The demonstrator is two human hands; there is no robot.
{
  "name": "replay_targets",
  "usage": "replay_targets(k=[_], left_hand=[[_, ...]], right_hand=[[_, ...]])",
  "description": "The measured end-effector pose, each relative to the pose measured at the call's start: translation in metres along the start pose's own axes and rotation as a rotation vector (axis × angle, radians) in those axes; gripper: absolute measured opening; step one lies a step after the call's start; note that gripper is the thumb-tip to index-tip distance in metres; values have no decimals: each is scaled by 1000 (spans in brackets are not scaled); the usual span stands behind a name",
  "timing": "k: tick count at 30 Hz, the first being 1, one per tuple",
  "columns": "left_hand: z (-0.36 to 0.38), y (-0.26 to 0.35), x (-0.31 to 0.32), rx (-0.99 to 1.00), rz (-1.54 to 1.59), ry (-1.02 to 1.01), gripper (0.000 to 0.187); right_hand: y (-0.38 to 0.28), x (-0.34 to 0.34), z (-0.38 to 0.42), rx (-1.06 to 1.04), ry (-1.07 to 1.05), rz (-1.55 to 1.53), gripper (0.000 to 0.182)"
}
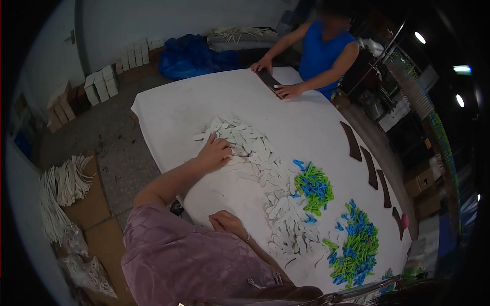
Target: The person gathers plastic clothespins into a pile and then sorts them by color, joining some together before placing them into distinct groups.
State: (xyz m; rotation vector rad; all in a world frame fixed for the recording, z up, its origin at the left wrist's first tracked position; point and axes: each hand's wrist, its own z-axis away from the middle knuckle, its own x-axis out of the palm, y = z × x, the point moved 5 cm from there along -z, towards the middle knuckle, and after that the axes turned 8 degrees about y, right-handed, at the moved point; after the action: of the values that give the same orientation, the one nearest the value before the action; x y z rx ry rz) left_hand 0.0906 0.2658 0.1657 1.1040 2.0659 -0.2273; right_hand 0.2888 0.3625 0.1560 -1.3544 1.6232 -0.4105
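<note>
My left hand (214, 153) reaches over the table and touches the edge of a spread of flat, white, elongated pieces (255, 148). Its fingers are partly spread, the index finger stretched forward onto the pieces. Close to my body, at the near side of the table, my right hand (228, 223) is curled closed; whether anything is inside it is hidden. More white pieces (291, 219) continue toward the lower right. Beside them lie a pile of green and blue plastic clips (314, 187) and a larger pile of such clips (357, 250).
Across the white-covered table (178, 112), a person in blue (326, 56) has both hands on a dark curved strip (269, 83). Several dark strips (350, 142) line the right edge. White bundles (66, 183) lie on cardboard on the floor at left. A blue sheet (191, 56) lies behind.
</note>
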Motion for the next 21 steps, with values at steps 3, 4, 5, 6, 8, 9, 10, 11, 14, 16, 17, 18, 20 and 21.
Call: replay_targets(k=[3, 4, 5, 6, 8, 9, 10, 11, 14, 16, 17, 18, 20, 21], left_hand=[[-7, -46, 7, -52, 30, 19, 26], [-9, -61, 9, -57, 31, 10, 26], [-11, -80, 9, -122, -26, 26, 30], [-14, -93, 8, -185, -82, 45, 35], [-20, -105, -3, -318, -220, 68, 40], [-22, -111, -13, -448, -366, 97, 45], [-23, -113, -17, -479, -358, 24, 58], [-20, -107, -21, -480, -359, 22, 58], [0, -41, -32, -204, -103, -84, 65], [20, -8, -26, -120, -52, -160, 67], [28, 3, -22, -109, -29, -214, 64], [33, 9, -18, -97, -3, -266, 61], [27, -11, -14, -243, -39, -232, 58], [22, -28, -11, -386, -75, -191, 56]], right_hand=[[2, 1, -2, 3, -3, -2, 13], [3, 1, -1, 14, -14, 11, 15], [8, 1, 1, 21, -14, 7, 15], [14, 2, 3, 3, -42, -13, 18], [15, 1, 6, -7, -72, -31, 21], [13, 0, 6, 14, -88, -48, 22], [13, 0, 5, 32, -104, -65, 24], [16, 1, 5, 33, -105, -66, 24], [18, 5, 5, 28, -60, -101, 20], [5, 0, -3, 1, -7, 0, 17], [6, 1, -3, 7, -7, -8, 17], [8, 1, -2, 5, -2, 0, 15], [9, 2, -2, 13, 6, 10, 14], [8, 2, -3, 15, 11, -5, 13]])
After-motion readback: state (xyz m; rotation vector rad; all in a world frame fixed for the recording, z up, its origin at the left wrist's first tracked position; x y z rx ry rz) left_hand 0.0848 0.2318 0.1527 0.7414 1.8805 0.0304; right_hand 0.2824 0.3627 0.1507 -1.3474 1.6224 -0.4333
